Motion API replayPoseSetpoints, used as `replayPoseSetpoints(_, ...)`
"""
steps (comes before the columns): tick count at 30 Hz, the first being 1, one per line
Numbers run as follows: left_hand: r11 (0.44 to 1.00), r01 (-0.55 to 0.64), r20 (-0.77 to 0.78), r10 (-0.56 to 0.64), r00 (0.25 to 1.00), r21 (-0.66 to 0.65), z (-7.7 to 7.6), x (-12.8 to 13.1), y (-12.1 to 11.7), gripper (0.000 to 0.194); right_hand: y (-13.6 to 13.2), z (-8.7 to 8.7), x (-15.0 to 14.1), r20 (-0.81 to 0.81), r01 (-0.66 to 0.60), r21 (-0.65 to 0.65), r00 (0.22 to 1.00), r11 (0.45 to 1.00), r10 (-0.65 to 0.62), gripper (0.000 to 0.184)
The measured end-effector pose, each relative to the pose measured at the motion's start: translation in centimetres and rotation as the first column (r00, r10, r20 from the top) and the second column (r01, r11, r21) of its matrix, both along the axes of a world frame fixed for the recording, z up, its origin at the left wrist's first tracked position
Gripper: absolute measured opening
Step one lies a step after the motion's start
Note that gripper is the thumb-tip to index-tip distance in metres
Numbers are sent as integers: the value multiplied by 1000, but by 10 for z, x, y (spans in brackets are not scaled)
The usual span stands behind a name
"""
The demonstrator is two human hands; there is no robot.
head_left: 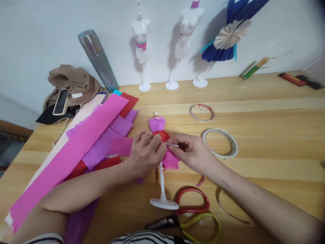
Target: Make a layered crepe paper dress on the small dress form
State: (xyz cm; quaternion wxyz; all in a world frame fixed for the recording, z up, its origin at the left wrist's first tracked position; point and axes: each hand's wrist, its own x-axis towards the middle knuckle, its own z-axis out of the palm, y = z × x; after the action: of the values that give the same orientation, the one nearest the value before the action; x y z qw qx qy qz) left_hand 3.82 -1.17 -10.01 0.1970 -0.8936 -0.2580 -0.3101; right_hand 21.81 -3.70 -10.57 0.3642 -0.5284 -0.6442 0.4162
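Note:
A small mannequin (161, 182) on a white stand lies tilted back on the table, dressed in a purple paper top (157, 123), a red paper waist (161, 135) and a pink paper skirt (171, 161). My left hand (148, 150) is closed around the dress at the waist and covers part of it. At the skirt's right side my right hand (188, 149) pinches a thin white strip (172, 144) between thumb and forefinger; the strip reaches toward the dress. Its far end is hidden by my left hand.
Scissors (194, 215) with red and yellow handles lie close to me. Two tape rolls (235, 153) (202, 112) are at right. Crepe paper (73, 150) covers the left. Mannequins (142, 53) and a flask (98, 58) stand along the wall.

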Motion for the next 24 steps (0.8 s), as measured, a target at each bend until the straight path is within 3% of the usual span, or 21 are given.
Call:
replayPoseSetpoints(7, 1000, -16, 16, 16, 1000, 8, 2, -4, 2, 11, -1, 16, 6, -32, -57, 37, 998, 998, 58, 17)
replayPoseSetpoints(10, 1000, -9, -2, 9, 1000, -5, 1, -6, 2, 7, 1, 21, 10, -164, -58, -2, 985, 998, 57, 23)
replayPoseSetpoints(14, 1000, 2, 22, -1, 1000, -30, 2, -12, 2, 8, 3, 21, 14, -412, -264, -141, 892, 954, 186, 32)
replayPoseSetpoints(16, 998, 5, 26, -3, 1000, -56, 4, -15, 1, 11, 4, 18, 15, -493, -269, -190, 858, 944, 146, 32)
replayPoseSetpoints(20, 997, 6, 28, -4, 1000, -79, 5, -19, -3, 14, 6, 14, 14, -519, -121, -248, 854, 961, -26, 24)
replayPoseSetpoints(24, 997, 21, 49, -17, 999, -81, 2, -17, -4, 9, 5, 15, 11, -487, -228, -259, 870, 938, 77, 16)
